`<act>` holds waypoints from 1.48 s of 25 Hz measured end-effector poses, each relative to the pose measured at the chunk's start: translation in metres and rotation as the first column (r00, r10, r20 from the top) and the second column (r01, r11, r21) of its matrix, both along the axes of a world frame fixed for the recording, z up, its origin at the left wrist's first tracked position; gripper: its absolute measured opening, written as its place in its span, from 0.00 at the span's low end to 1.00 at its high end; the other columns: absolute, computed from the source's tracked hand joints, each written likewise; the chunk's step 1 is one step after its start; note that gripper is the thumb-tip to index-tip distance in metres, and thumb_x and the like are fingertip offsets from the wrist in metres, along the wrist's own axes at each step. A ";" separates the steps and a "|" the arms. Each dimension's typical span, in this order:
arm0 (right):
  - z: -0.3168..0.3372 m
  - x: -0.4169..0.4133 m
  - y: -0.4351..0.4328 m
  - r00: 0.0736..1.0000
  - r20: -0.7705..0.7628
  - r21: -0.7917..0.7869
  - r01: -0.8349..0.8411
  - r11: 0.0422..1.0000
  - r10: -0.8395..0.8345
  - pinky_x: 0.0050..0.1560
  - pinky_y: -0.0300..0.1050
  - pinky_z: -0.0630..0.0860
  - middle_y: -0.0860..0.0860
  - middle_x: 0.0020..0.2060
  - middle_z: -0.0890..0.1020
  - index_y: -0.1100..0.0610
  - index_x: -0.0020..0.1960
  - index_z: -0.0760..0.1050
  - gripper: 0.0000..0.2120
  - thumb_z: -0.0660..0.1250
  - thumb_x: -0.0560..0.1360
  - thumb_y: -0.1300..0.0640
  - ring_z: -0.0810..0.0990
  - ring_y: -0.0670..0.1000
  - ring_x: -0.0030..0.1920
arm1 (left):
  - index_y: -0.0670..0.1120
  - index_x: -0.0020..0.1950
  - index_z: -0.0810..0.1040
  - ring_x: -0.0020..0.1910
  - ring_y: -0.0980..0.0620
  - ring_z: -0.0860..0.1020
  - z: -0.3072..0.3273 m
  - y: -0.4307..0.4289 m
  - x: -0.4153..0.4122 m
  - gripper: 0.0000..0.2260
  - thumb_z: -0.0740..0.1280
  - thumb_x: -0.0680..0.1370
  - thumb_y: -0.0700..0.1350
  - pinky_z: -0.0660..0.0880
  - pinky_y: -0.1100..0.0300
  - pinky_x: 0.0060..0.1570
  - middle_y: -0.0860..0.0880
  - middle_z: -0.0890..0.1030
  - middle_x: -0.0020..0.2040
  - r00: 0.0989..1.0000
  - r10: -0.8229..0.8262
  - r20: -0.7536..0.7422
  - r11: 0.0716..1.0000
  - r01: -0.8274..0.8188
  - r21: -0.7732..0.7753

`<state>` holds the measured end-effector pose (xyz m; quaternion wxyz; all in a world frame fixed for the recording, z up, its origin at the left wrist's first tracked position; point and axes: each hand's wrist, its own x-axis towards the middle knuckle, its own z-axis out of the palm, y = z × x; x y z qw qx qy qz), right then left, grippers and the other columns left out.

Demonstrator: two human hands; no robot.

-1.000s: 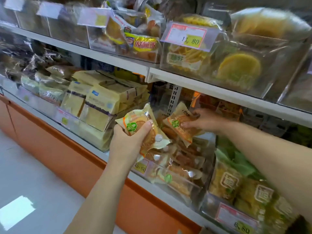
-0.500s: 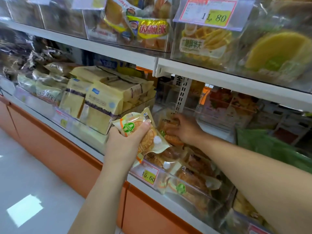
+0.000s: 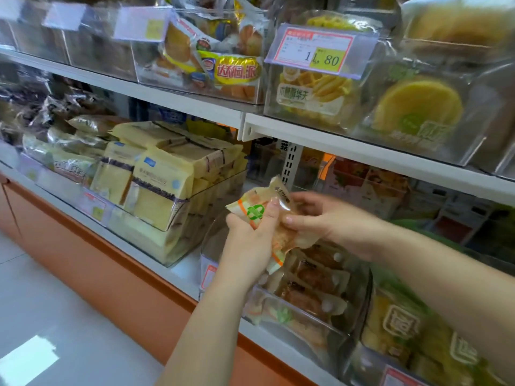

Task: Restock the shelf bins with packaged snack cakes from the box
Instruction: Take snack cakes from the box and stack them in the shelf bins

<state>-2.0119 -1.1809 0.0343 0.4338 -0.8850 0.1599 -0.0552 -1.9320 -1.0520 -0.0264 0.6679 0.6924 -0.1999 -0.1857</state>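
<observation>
A wrapped snack cake with an orange stripe and a green mark is in both hands, above a clear shelf bin. My left hand grips its lower left side, thumb across the wrapper's front. From the right, my right hand pinches the cake's right end. The bin below holds several cakes of the same kind, lying stacked. No box is in view.
A bin of pale yellow cake packs stands to the left on the same shelf. Green and yellow packs fill the bin to the right. The upper shelf overhangs with more bins and a price tag. Orange cabinet base below.
My right hand has come out of the bin and taken hold of the cake that my left hand holds. The view has shifted slightly.
</observation>
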 end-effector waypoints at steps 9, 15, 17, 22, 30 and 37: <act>0.020 -0.006 -0.098 0.892 -0.239 -0.645 0.150 0.750 -0.383 0.55 0.39 0.66 0.52 0.72 0.68 0.51 0.74 0.64 0.31 0.72 0.74 0.54 0.70 0.54 0.68 | 0.52 0.79 0.55 0.75 0.49 0.61 -0.052 0.021 0.033 0.33 0.67 0.78 0.54 0.62 0.51 0.71 0.50 0.63 0.76 0.818 0.225 0.530 0.881 -0.403 0.248; -0.006 0.016 -0.107 0.853 -0.351 -0.701 0.034 0.712 -0.386 0.52 0.40 0.70 0.55 0.72 0.68 0.50 0.76 0.62 0.28 0.66 0.78 0.55 0.73 0.55 0.65 | 0.55 0.78 0.55 0.70 0.51 0.69 -0.060 0.021 0.033 0.28 0.63 0.81 0.53 0.66 0.59 0.55 0.52 0.66 0.75 0.857 0.209 0.471 0.931 -0.321 0.172; -0.016 0.018 -0.113 0.858 -0.357 -0.710 0.009 0.704 -0.370 0.57 0.40 0.71 0.56 0.72 0.69 0.50 0.76 0.61 0.29 0.67 0.78 0.54 0.73 0.56 0.65 | 0.55 0.78 0.56 0.69 0.50 0.70 -0.061 0.022 0.033 0.28 0.63 0.80 0.53 0.66 0.58 0.54 0.51 0.67 0.75 0.863 0.191 0.467 0.931 -0.310 0.191; -0.007 0.004 -0.110 0.871 -0.278 -0.816 0.009 0.578 -0.406 0.60 0.46 0.73 0.56 0.73 0.67 0.47 0.77 0.58 0.30 0.64 0.78 0.47 0.71 0.58 0.68 | 0.51 0.78 0.58 0.71 0.45 0.66 -0.052 0.022 0.029 0.30 0.66 0.79 0.54 0.66 0.49 0.66 0.46 0.68 0.73 0.834 0.208 0.512 0.896 -0.373 0.243; 0.031 -0.183 0.019 0.983 0.106 -0.670 0.180 0.720 -0.147 0.63 0.35 0.64 0.43 0.65 0.73 0.45 0.70 0.69 0.20 0.64 0.79 0.50 0.71 0.43 0.65 | 0.48 0.68 0.73 0.54 0.49 0.78 0.019 0.050 -0.060 0.19 0.68 0.77 0.45 0.73 0.55 0.55 0.49 0.79 0.56 0.571 0.013 0.821 0.984 -0.152 0.090; -0.075 -0.351 0.042 0.814 -0.562 -0.304 -0.040 0.952 -0.146 0.63 0.35 0.69 0.40 0.61 0.78 0.43 0.65 0.73 0.14 0.62 0.79 0.48 0.76 0.40 0.59 | 0.56 0.64 0.76 0.55 0.54 0.79 -0.035 0.021 -0.215 0.16 0.66 0.78 0.57 0.73 0.61 0.54 0.55 0.82 0.56 0.184 -0.912 0.366 0.408 0.321 0.855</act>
